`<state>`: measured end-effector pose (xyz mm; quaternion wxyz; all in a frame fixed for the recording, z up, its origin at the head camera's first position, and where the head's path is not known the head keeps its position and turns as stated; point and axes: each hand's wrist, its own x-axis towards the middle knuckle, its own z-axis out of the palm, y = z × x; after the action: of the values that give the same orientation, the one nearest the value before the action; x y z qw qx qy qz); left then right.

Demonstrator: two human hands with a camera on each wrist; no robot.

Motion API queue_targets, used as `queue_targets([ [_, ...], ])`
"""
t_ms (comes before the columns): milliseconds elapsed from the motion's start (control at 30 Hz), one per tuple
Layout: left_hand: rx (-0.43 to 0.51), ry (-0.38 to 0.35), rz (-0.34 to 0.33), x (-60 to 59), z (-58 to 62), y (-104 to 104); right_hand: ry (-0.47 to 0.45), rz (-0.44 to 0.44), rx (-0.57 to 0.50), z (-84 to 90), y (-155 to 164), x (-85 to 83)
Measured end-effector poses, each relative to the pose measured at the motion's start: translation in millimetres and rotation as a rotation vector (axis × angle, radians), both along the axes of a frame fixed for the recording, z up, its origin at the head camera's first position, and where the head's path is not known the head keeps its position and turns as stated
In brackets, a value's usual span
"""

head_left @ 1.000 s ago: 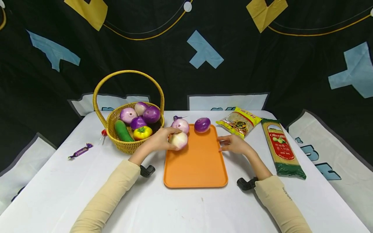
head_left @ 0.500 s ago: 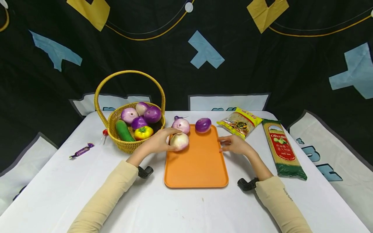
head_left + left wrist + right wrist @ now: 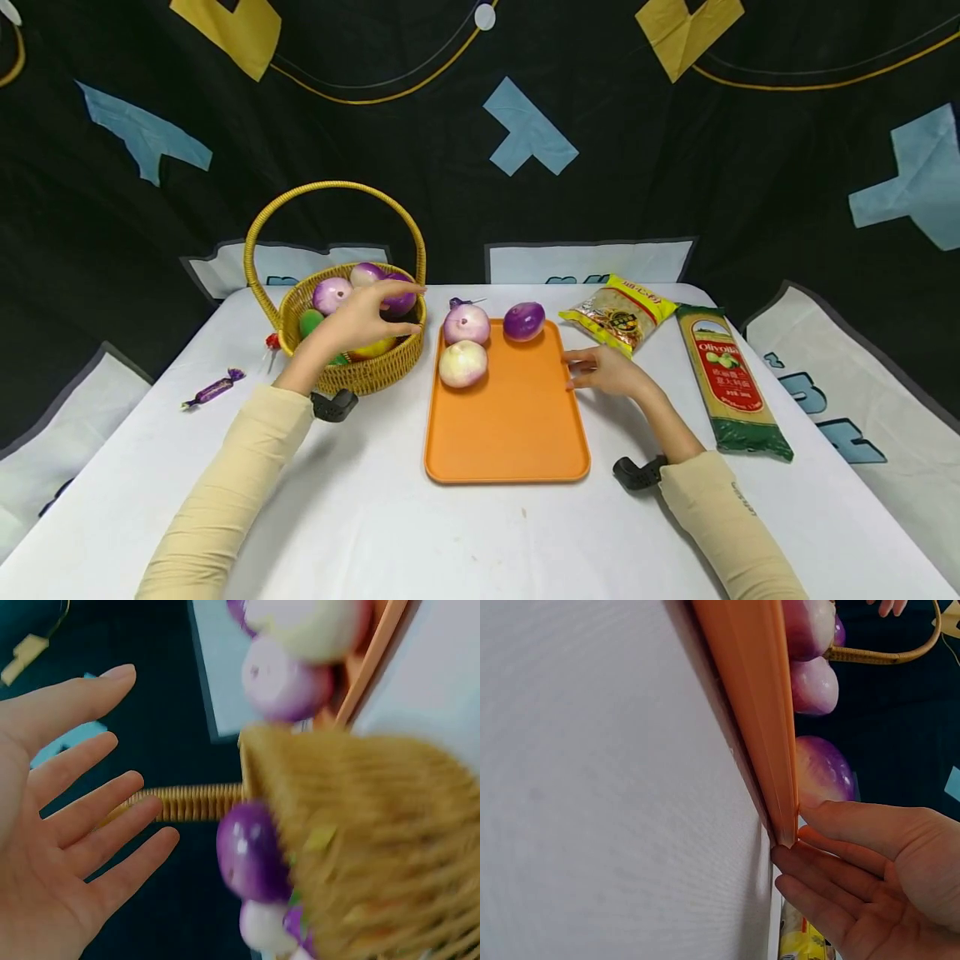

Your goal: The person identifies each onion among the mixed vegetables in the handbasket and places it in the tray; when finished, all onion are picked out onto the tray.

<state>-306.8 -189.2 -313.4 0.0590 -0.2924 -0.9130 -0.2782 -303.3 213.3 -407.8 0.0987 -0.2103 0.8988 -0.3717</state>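
The left hand (image 3: 365,321) hovers over the wicker basket (image 3: 378,371) with its fingers (image 3: 97,825) spread wide and nearly straight, holding nothing; the left wrist view shows the bare palm beside the basket's handle. Just under the fingertips lies a dark purple onion (image 3: 397,300), with a paler onion (image 3: 331,293) and another pale one (image 3: 365,273) beside it in the basket. A green cucumber (image 3: 309,322) and a yellow pepper (image 3: 375,347) are partly hidden beneath the hand.

These onions look round, firm and smooth-skinned, probably light. They would likely roll or slip from a shallow pinch, so a wrap across the widest part, thumb opposite fingers, seems the surest hold.

The right hand (image 3: 609,372) rests on the white surface (image 3: 390,525), its fingers (image 3: 832,881) loosely extended and pressed against the right edge of the orange tray (image 3: 510,433); they curl round nothing.

On the tray's far end sit three onions: a whitish one (image 3: 462,364) nearest the person, a pink one (image 3: 467,324) touching it behind, and a deep purple one (image 3: 523,321) apart to the right.

Further right lie a yellow noodle packet (image 3: 618,312) and a long spaghetti packet (image 3: 727,379). A wrapped candy (image 3: 213,387) lies on the surface left of the basket.
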Motion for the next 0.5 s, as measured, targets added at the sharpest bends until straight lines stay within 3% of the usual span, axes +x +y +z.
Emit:
queue_targets([
  [267, -0.092, -0.141, 0.17, -36.7, 17.2, -23, 0.007, 0.014, 0.005, 0.4, 0, -0.9],
  [500, -0.132, -0.233, 0.209, -65.4, 18.3, -28, 0.004, 0.006, -0.001, 0.6, 0, -0.4],
])
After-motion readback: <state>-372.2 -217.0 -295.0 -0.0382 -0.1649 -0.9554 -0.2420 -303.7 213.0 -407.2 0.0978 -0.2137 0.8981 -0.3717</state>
